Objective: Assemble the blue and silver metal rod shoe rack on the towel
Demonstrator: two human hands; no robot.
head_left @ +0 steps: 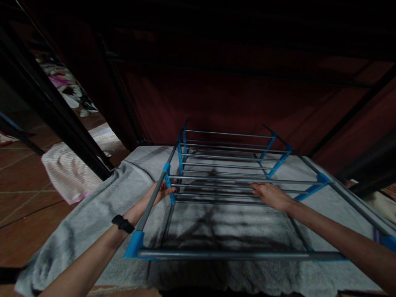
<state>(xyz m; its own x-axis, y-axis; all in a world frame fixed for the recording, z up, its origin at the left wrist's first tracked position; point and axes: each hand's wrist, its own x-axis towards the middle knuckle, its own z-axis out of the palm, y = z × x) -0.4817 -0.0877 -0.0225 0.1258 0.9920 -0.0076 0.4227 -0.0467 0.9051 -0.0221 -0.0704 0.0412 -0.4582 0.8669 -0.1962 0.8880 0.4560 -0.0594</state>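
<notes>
A rack frame of grey metal tubes and blue plastic connectors lies across a grey blanket. My left hand, with a black band on its wrist, is closed around a blue slotted connector on the frame's left side, near the ends of several cross tubes. Some of its fingers are hidden behind the connector. My right hand is closed on a thin grey tube, fingers over its top. The right end of that tube appears to stop short of the right blue connector.
Under the frame spreads the grey blanket, on a raised surface. A dark red cloth hangs behind. At left stand dark posts, with striped fabric beside them and a tiled floor below. A pile of clothes lies farther back.
</notes>
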